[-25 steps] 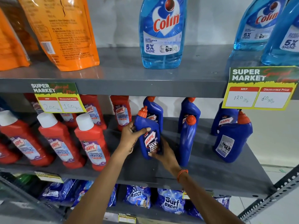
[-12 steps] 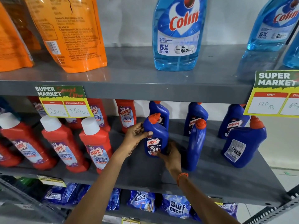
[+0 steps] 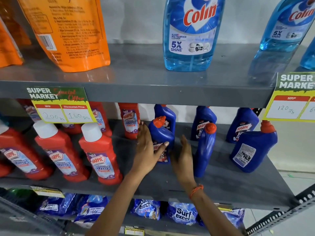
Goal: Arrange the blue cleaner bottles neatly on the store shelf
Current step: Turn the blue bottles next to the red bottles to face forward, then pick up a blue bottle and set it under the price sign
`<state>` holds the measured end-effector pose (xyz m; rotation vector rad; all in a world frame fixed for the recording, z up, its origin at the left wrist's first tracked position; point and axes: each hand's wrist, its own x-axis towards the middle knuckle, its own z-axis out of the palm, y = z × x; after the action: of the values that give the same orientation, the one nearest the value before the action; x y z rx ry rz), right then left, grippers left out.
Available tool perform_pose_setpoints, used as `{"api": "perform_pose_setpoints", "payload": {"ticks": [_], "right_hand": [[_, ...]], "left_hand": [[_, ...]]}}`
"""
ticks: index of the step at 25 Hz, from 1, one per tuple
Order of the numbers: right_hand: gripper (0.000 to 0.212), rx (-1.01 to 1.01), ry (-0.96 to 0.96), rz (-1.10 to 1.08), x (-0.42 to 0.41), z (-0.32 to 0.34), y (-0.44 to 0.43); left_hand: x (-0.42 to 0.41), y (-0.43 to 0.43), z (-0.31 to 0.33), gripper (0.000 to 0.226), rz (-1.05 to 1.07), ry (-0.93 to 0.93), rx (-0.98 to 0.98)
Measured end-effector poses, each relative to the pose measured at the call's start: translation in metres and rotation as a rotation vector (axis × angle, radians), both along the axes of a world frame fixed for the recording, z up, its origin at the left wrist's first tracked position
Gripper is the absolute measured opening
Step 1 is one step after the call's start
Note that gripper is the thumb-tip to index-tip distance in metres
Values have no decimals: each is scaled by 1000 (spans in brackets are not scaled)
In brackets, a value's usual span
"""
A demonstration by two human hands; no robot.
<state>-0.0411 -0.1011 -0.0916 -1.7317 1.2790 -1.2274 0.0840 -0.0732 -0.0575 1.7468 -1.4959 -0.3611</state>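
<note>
— Hidden behind the left hand (image 3: 146, 150): lower label of the front blue bottle (image 3: 161, 135). Readable?
— Only partly. Motion-blurred too.
— Far row?
— Tops of blue bottles (image 3: 203, 116) cut by the upper shelf (image 3: 153, 92).
— Right price tag (image 3: 294, 99)?
— Clipped at frame edge; second price unreadable.

Harpic on blue bottle (image 3: 202, 128), Colin on spray bottle (image 3: 190, 33), 200/160 Rs on price tag (image 3: 61, 106)
</note>
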Motion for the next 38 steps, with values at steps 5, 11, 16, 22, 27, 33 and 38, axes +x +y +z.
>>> {"api": "perform_pose_setpoints", "payload": {"ticks": [5, 11, 16, 22, 27, 33, 38], "right_hand": [[42, -387, -167, -10, -34, 52, 19], [47, -355, -176, -34, -144, 18, -13], [42, 80, -144, 162, -136, -48, -38], [32, 336, 21, 407, -148, -54, -54], [46, 458, -150, 600, -169, -38, -68], [47, 259, -181, 416, -173, -11, -54], [50, 30, -187, 71, -159, -9, -10]], "left_hand": [[-32, 6, 18, 78, 53, -210, -202], [-144, -3, 21, 66, 61, -135, -377], [-147, -18, 4, 50, 117, 93, -220], [-164, -35, 14, 44, 245, 36, 65], [-143, -36, 22, 37, 37, 397, 140], [-143, -34, 30, 50, -193, 770, 25], [-177, -38, 40, 55, -15, 758, -6]]}}
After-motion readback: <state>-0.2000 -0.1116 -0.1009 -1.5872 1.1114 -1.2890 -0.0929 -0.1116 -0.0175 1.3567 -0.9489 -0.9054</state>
